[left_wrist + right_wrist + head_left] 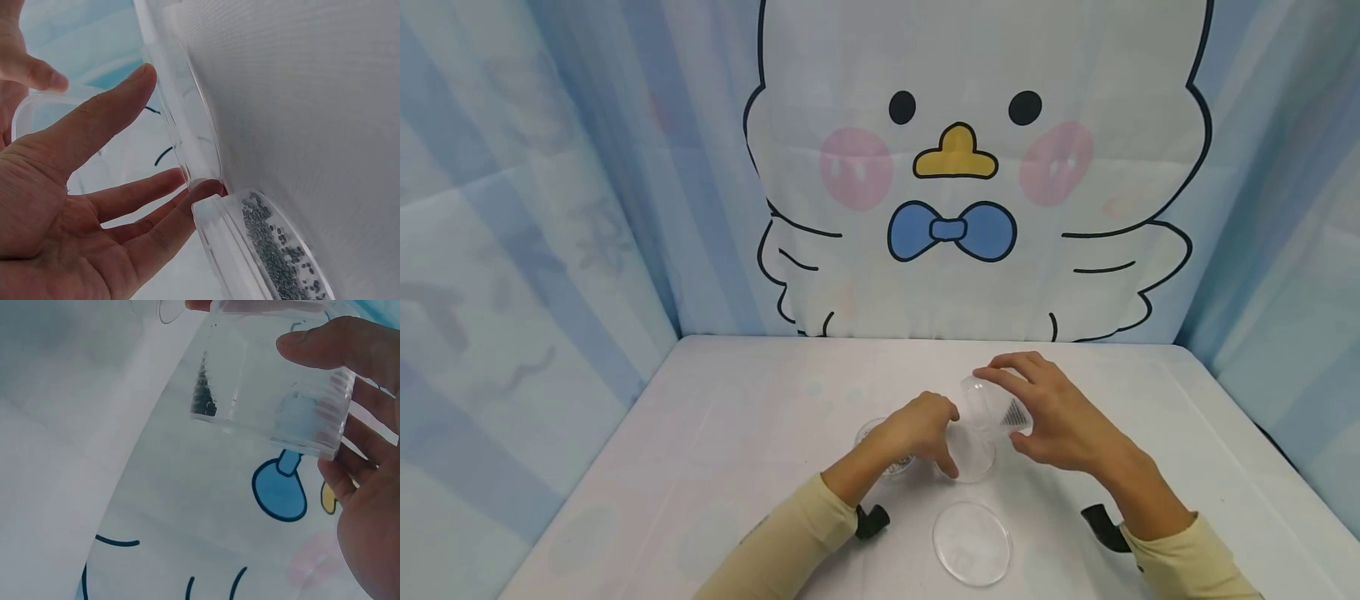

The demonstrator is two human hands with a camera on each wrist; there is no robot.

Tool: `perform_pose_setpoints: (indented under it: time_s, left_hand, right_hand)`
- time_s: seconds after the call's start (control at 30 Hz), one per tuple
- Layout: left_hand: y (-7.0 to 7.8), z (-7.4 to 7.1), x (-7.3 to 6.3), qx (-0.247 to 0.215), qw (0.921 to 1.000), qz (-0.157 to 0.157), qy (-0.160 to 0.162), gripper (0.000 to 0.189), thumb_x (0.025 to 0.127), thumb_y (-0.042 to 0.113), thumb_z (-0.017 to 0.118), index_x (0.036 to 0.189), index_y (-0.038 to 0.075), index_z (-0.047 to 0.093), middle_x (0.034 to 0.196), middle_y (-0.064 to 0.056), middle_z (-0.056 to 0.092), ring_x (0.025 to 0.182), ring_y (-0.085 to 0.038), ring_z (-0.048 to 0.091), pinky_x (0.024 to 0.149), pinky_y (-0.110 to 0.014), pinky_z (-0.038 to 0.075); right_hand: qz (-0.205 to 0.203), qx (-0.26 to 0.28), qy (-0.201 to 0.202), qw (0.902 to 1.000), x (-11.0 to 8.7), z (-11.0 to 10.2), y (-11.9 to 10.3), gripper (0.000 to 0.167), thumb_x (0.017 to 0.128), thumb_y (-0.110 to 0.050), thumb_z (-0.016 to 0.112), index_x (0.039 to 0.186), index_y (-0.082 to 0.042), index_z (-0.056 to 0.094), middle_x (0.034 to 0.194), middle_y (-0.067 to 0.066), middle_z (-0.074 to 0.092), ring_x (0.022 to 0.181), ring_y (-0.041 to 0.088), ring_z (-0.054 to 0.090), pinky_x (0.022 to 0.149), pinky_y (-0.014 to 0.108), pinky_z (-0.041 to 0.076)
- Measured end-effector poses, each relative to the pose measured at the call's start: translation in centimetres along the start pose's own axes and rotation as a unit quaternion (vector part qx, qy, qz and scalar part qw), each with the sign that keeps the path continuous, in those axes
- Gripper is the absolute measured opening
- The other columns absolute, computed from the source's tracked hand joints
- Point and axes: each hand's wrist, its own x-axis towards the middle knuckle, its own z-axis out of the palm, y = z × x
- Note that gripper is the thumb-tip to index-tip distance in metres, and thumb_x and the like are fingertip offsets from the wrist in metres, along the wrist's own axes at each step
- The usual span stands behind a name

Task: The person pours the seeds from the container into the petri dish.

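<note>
Right grip [1052,412] half-curled: I pinch a clear plastic cup [991,408], tilted near a clear round dish [976,460]. Left grip [917,429], spread, touches this dish. Second clear round dish [228,250] holds small dark grains [272,256]; first shows none. Judged partway: one dish left.

Round container of dark grains [228,240]: partly hidden behind the left hand [917,427] in the head view; cut off by the left wrist view's bottom edge. Individual grains: too small to identify.
Clear cup [250,381]: one side partly behind the right hand's fingers [322,347]; upper end cut off in the right wrist view. Dark triangular patch [204,397]: blurred, print or contents undetermined.
Clear round dish [976,461]: partly behind the left hand.
Left sleeve [786,533], right sleeve [1187,558], worktop [700,467]: cut off at the head view's bottom edge.
Printed cartoon figure [955,50]: top cut off.
</note>
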Motion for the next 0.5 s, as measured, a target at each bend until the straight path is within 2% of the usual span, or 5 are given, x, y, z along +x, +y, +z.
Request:
perform_pose_setpoints:
  time_s: [0.5]
  left_hand:
    - [-0.19, 0.03, 0.0, 0.004, 0.9999, 0.012, 0.002, 0.075, 0.068, 0.027, 0.1, 0.131, 0.002, 0.069, 0.13, -0.009, 0.07, 0.121, -0.023, 0.062, 0.103, -0.035, 0.056]
  right_hand:
    - [-0.006, -0.034, -0.003, 0.9994, 0.15, 0.29, -0.53, 0.09, 0.061, -0.003, 0.096, 0.143, -0.021, 0.062, 0.141, 0.01, 0.059, 0.133, 0.037, 0.052, 0.107, 0.066, 0.048]
